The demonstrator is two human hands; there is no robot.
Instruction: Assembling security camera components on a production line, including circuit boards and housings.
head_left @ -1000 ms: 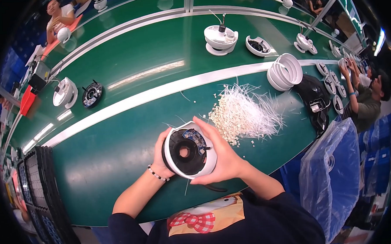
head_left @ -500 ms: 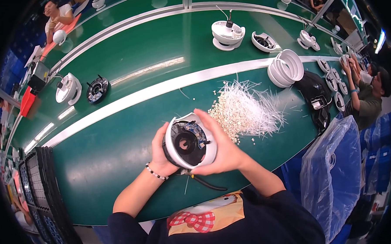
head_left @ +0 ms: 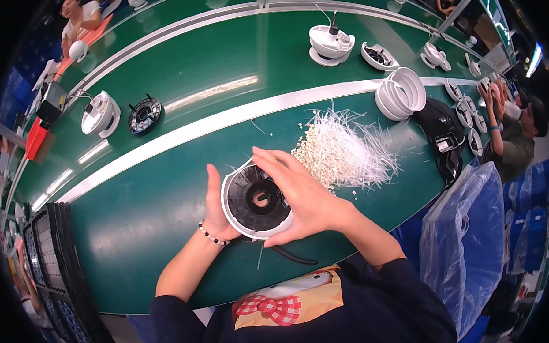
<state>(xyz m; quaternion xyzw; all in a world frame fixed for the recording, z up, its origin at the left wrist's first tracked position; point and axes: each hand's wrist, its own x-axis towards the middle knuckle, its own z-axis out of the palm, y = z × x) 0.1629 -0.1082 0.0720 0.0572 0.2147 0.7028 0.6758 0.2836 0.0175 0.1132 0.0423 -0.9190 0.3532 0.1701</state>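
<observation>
I hold a round white housing with a black inner plate (head_left: 256, 200) over the near edge of the green bench (head_left: 136, 220). My left hand (head_left: 216, 206) cups its left rim, a bead bracelet on that wrist. My right hand (head_left: 303, 193) wraps its right side, fingers reaching over the top rim. A black cable (head_left: 293, 255) lies on the bench just below the housing. A heap of thin white plastic ties (head_left: 342, 150) spreads on the bench to the right of my right hand.
A stack of white rings (head_left: 401, 93) and a black bag (head_left: 441, 130) sit at the right. White dome parts (head_left: 330, 44) and a black disc (head_left: 144, 114) ride the far belt. Black trays (head_left: 52, 267) stand at the left. Another person (head_left: 512, 133) works at the right.
The housing has shifted slightly in my hands and turned, its black inside now facing up more squarely. Parts on the far belt have drifted to the right.
</observation>
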